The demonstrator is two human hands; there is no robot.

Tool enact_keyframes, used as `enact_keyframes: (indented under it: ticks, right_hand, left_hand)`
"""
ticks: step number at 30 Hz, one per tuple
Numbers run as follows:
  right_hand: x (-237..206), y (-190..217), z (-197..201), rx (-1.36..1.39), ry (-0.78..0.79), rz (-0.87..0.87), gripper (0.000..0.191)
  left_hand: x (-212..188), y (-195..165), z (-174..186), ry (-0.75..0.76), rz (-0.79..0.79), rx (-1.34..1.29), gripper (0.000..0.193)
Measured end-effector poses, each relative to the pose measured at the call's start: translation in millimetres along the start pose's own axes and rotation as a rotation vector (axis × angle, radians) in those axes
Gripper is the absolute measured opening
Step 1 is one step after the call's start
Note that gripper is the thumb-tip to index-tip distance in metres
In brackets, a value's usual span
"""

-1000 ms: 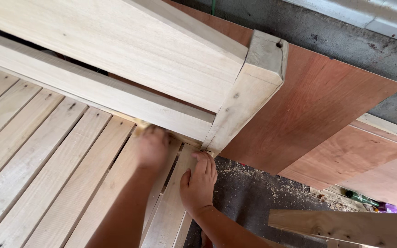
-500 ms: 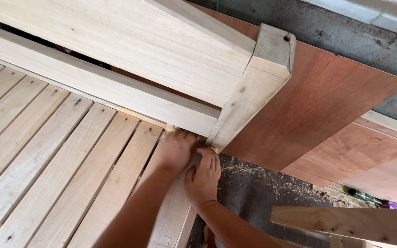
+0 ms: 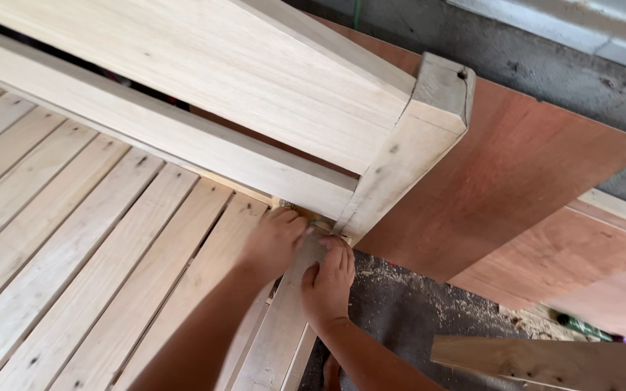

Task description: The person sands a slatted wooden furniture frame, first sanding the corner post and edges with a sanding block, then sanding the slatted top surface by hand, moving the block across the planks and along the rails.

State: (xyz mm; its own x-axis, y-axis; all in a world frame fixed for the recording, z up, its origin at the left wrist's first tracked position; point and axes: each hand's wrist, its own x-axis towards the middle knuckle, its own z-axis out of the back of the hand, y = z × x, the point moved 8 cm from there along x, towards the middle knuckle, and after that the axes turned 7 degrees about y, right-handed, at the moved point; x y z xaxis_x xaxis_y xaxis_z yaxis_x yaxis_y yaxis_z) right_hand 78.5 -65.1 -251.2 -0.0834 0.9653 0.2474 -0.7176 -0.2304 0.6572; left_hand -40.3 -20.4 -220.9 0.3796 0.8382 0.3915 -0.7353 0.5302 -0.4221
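Both my hands rest on a narrow pale wooden rail (image 3: 280, 340) at the edge of a slatted wooden frame. My left hand (image 3: 273, 242) lies on the last slat and the rail's top end, fingers curled near the corner joint. My right hand (image 3: 327, 281) presses flat on the rail's outer side, fingertips touching the foot of the angled corner post (image 3: 407, 152). A small metal piece (image 3: 319, 226) shows between the hands at the joint; what it is I cannot tell.
Parallel pale slats (image 3: 59, 239) fill the left. A wide backboard (image 3: 204, 65) runs to the post. Reddish plywood sheets (image 3: 516, 181) lean at the right over a sawdust-strewn dark floor (image 3: 400, 311). A loose plank (image 3: 552, 362) lies at the bottom right.
My left hand has slid right along the slats to the corner joint beside the right hand. The view has shifted so the post sits further right.
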Motion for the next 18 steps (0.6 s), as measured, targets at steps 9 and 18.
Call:
enact_keyframes:
  ticks: [9, 18]
  right_hand:
    - [-26.0, 75.5, 8.0, 0.571, 0.241, 0.178, 0.068]
    - [-28.3, 114.1, -29.6, 0.902, 0.544, 0.152, 0.058]
  left_hand:
    - [-122.5, 52.6, 112.3, -0.242, 0.653, -1.111, 0.021]
    - [-167.9, 88.0, 75.9, -0.298, 1.032, -1.086, 0.027]
